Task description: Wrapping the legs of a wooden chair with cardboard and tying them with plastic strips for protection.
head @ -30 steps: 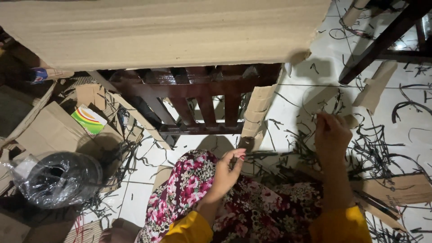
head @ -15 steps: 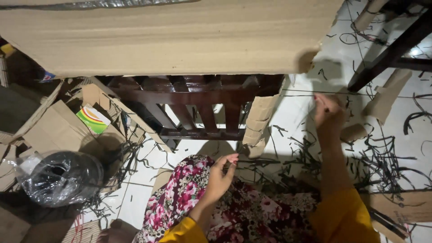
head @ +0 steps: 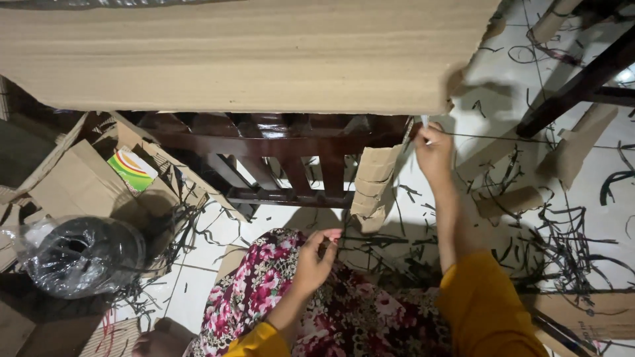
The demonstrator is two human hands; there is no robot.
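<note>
A cardboard sheet [head: 245, 56] is spread across the top, over a wooden rail frame [head: 278, 162]. At nine o'clock a wrapped spool [head: 83, 254] is set beside flattened cartons [head: 73, 188]. Folded cardboard [head: 372, 188] is hung at centre. Strips [head: 562, 244] are scattered at three o'clock.

We record a tan cardboard sheet [head: 245, 53]; dark reddish-brown wooden frame [head: 278, 152]; white tiled floor [head: 430, 198] strewn with black strips [head: 562, 244]; our sleeves [head: 483, 304] mustard yellow; skirt [head: 264, 291] maroon with pink and white flowers; one small box [head: 132, 170] green, yellow, red, white; black roll [head: 83, 254] in clear plastic.
</note>
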